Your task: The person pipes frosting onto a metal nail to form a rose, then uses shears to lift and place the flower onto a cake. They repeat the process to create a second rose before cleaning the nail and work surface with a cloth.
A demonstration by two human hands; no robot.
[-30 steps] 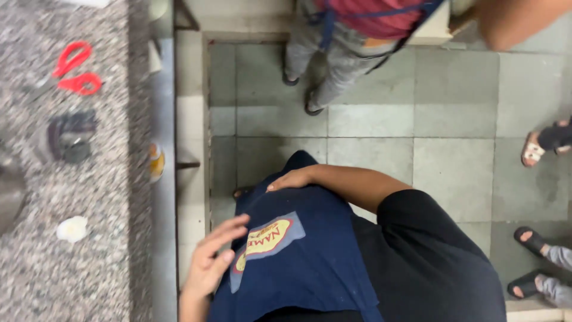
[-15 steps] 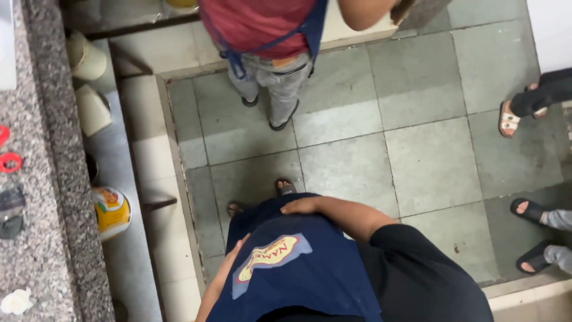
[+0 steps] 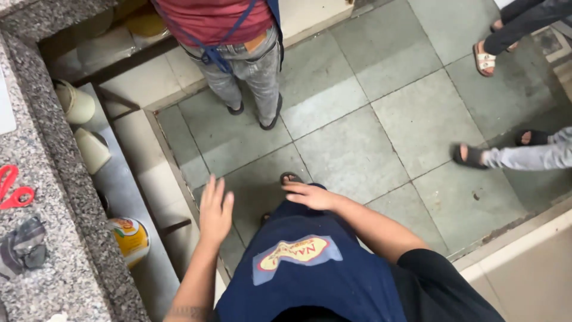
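Head view, looking straight down. Left hand [image 3: 214, 210] lifted off the navy apron [image 3: 310, 280] since half a second before, now spread open with fingers apart over the floor edge, gripping nothing. Right hand [image 3: 311, 195] kept resting flat on the apron's far hem, fingers loose, not clenched, nothing grasped. Apron worn on the body, at near centre, yellow oval patch on its front. View shifted right and farther from the counter than before; more of the floor seen, less of the countertop.

Grey speckled stone counter [image 3: 65, 179] along the left edge, red scissors [image 3: 13, 188] lying on it, dark crumpled item [image 3: 24, 247] near them. Metal shelf [image 3: 134, 203] under the counter, yellow-and-white round tub [image 3: 131, 238] on it, two pale containers [image 3: 77, 104] farther along. Greenish-grey tiled floor [image 3: 369, 119]. Co-worker in red top and grey jeans [image 3: 247, 65] standing far centre, facing away. Sandalled feet [image 3: 484, 58] of other people at right.
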